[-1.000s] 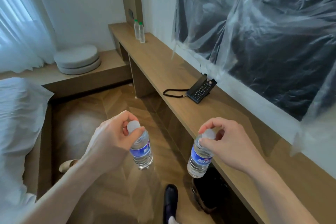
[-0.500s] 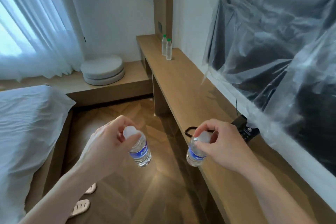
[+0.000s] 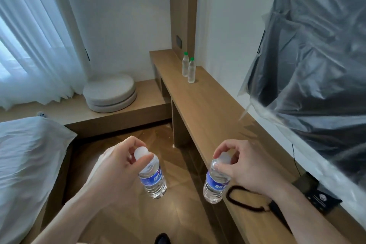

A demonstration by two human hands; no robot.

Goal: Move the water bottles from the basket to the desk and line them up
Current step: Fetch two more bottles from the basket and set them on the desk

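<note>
Each hand, left hand (image 3: 116, 170) and right hand (image 3: 243, 166), pinches a water bottle (image 3: 152, 178) by its cap over the floor, beside the desk (image 3: 208, 117) front edge; such hanging grips could slip

Black desk telephone (image 3: 315, 194) on the wooden surface (image 3: 208, 109): mostly hidden behind the right forearm, its print too blurred to read. White cap of the blue-labelled clear bottle (image 3: 216, 181) partly covered by right hand (image 3: 241, 166) fingers. Label text illegible. Dark shoe (image 3: 162, 239) cut off at the bottom edge.
</note>
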